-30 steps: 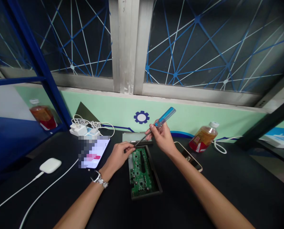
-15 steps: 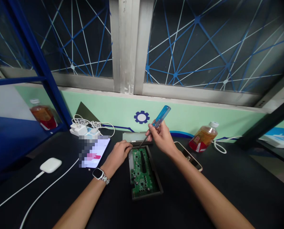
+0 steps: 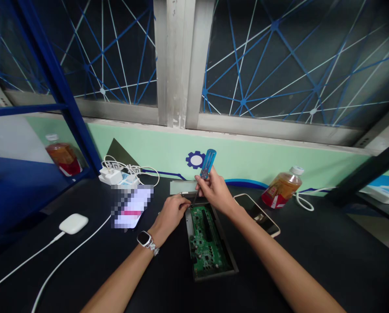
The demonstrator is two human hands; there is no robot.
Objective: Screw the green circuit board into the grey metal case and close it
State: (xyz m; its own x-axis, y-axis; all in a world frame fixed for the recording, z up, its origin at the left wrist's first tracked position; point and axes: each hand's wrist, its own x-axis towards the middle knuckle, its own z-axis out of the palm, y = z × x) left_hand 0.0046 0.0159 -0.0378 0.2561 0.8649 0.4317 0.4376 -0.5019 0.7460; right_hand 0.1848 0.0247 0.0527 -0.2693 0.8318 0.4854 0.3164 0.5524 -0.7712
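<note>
Over the open dark case [image 3: 216,275], the right hand [image 3: 216,191] grips a blue screwdriver [image 3: 207,164] with its tip at the top edge, the left hand [image 3: 170,213] holds something too small to tell, and the green circuit board [image 3: 207,243] sits inside, not yet out.

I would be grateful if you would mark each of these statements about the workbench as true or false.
1. The left hand holds the translucent blue-handled screwdriver. False: the right hand holds it.
2. A black smartwatch with a silver metal band is on the left wrist. True.
3. The green circuit board lies on the bare tabletop, outside any tray. False: it sits inside a dark rectangular tray.
4. A white rounded earbud case lies on the black table, with a white cable attached. True.
</note>
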